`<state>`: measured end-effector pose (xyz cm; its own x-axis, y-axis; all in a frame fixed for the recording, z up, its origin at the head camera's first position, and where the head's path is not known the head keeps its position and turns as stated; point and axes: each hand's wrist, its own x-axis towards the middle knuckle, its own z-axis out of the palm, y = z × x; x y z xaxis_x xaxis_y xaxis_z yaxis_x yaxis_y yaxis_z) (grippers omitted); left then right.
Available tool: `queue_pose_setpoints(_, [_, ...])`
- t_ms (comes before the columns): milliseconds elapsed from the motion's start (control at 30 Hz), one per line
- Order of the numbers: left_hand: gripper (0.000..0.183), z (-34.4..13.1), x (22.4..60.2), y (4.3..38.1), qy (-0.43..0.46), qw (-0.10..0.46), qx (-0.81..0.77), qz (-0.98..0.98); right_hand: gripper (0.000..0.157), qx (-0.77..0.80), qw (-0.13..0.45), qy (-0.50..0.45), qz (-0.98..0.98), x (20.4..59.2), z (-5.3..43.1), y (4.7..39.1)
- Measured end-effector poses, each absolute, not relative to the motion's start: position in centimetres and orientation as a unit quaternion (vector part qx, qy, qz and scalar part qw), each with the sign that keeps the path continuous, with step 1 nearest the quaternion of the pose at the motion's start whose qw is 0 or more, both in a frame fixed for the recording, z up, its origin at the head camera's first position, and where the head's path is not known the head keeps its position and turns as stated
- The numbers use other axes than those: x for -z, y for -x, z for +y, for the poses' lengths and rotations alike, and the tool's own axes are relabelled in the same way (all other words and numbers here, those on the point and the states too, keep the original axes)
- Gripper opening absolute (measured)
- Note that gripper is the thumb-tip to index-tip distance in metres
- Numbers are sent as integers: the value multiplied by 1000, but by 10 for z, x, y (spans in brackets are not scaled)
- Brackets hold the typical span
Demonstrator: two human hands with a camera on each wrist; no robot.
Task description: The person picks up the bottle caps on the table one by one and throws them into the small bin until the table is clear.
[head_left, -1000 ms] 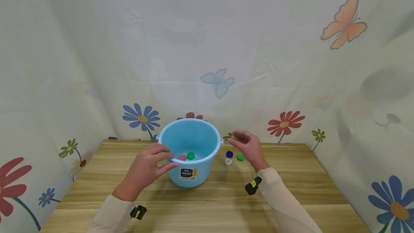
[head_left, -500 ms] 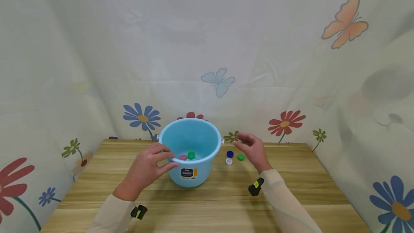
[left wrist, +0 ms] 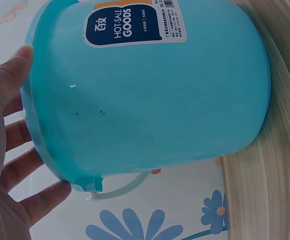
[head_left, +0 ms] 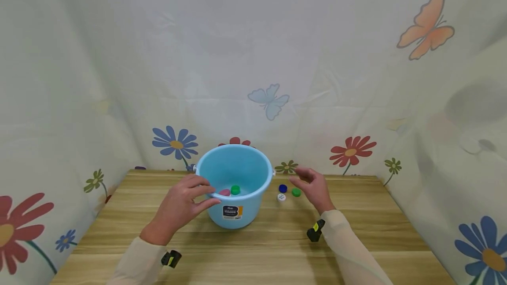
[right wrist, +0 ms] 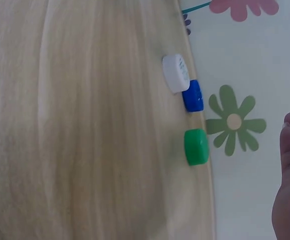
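The tabletop (head_left: 237, 258) stretched in front of the blue bucket (head_left: 255, 204), three caps (head_left: 283, 188) lay right of it near the back edge, and the left hand (head_left: 180, 203) pinched the bucket's rim while the right hand (head_left: 315, 188) hovered, thumb apart from fingers.

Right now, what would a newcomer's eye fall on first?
Probably the light-blue plastic bucket on the wood-grain table, its rim held by the left hand. Next, a white round cap, a dark-blue round cap and a green round cap, on the table to the bucket's right, near the right hand. Then the orange butterfly printed high on the right of the pale backdrop.
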<state>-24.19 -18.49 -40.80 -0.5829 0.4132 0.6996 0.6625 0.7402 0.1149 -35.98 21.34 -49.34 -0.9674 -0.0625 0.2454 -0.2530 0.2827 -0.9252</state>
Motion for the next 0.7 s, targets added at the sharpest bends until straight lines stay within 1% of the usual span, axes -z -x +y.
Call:
queue_pose_setpoints(200, [53, -185, 407, 241, 306, 331, 188, -873, 64, -589, 73, -85, -800, 501, 216, 363])
queue_pose_setpoints(300, [40, -185, 407, 241, 307, 332, 188, -872, 62, -586, 71, -74, -804, 507, 217, 364])
queue_pose_setpoints(400, [32, -184, 408, 242, 307, 335, 187, -871, 62, -582, 69, -67, -808, 513, 219, 364])
queue_pose_setpoints(533, [33, -183, 408, 242, 307, 336, 189, -870, 65, -570, 68, -64, -816, 522, 221, 368])
queue_pose_setpoints(700, [34, -184, 409, 242, 306, 339, 186, -870, 59, -556, 62, -58, -827, 529, 223, 372])
